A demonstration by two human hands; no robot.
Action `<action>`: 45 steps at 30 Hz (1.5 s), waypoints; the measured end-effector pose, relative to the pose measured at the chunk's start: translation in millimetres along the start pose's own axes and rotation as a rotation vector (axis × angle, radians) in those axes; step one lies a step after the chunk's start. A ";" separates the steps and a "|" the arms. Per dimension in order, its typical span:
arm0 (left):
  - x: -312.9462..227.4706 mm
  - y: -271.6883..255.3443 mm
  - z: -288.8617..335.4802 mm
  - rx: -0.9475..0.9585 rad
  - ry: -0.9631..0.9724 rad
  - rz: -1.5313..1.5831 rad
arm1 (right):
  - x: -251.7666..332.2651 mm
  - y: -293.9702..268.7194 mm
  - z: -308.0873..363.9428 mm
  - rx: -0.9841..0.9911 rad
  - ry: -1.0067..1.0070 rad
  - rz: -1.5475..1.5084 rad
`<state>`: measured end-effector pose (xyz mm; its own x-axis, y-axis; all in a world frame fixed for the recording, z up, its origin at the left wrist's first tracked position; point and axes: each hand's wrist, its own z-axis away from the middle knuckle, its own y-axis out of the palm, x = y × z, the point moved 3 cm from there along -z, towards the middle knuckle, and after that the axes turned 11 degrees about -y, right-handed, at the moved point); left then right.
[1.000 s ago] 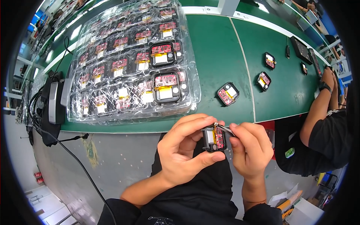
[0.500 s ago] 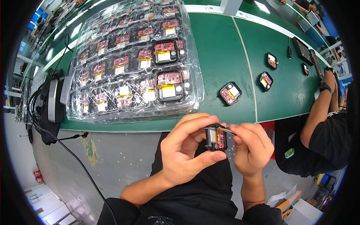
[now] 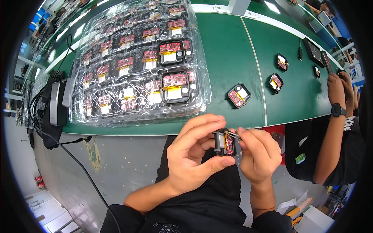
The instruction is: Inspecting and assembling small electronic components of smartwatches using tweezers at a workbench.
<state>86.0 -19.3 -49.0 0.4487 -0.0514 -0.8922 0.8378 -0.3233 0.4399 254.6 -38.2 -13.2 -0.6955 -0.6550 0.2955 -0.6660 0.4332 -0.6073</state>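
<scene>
The left hand (image 3: 190,157) is curved in a wide C, its thumb below and its fingers above, with a small black rounded-square plastic housing holding a red circuit board and a silver-white block (image 3: 230,146) gripped by its edges between them, tilted so that the open face turns toward the right fingers. The right hand (image 3: 260,155) has its thumb and forefinger pinched together on a slim silver metal tool (image 3: 234,135), the other fingers folded in behind; the tool's tip is at the upper end of the housing, just beside the left fingertips, though whether it touches anything there is too small to tell. Beyond the left fingers and to their left, a stack of clear plastic trays (image 3: 204,87) filled with red-boarded parts lies on the green tabletop (image 3: 229,46), and two larger black rounded-square frames (image 3: 175,88) rest on its near right side. Straight beyond the fingers lies one loose black housing with a red board (image 3: 239,96); two similar black units (image 3: 276,83) lie farther off to the right. Well to the right of the right fingers, a co-worker's hand (image 3: 335,86) is beside a long dark object (image 3: 326,62).
</scene>
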 end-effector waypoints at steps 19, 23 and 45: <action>-4.7 0.3 3.0 -0.016 -0.047 -0.030 | 1.8 -0.1 5.5 -0.013 -0.051 0.067; -6.8 0.1 3.6 -0.006 -0.027 -0.078 | 5.9 -0.2 4.7 -0.005 -0.033 0.082; -7.7 8.3 3.9 -0.016 -0.151 -0.012 | 7.6 0.2 12.5 -0.012 0.071 0.091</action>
<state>88.3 -25.2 -38.8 0.3879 -0.1891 -0.9021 0.8483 -0.3097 0.4296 252.6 -50.8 -20.3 -0.7704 -0.5673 0.2910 -0.6019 0.4968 -0.6252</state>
